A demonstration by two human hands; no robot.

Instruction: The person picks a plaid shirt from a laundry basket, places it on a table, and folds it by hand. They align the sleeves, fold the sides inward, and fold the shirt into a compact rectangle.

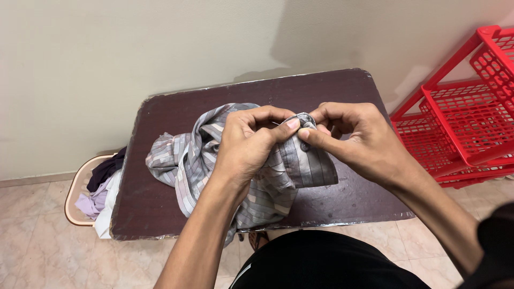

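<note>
Here, two hands pinch a crumpled grey striped cotton shirt (pixel 225 160) at the middle of the frame.

At the left edge, a beige oval plastic laundry basket (pixel 75 184) on the tiled floor (pixel 37 241) holds dark, lilac and white clothes, partly hidden by the dark brown rectangular surface (pixel 332 91). At the right edge stands a red plastic lattice rack (pixel 471 112), its shelves tilted. The shirt lies heaped on the surface, its lower edge hanging over the near rim. The left hand (pixel 249 144) is closed on a fold of the shirt, thumb and forefinger pressed together. The right hand (pixel 358 142) pinches the same fold just beside it, fingertips touching.
</note>
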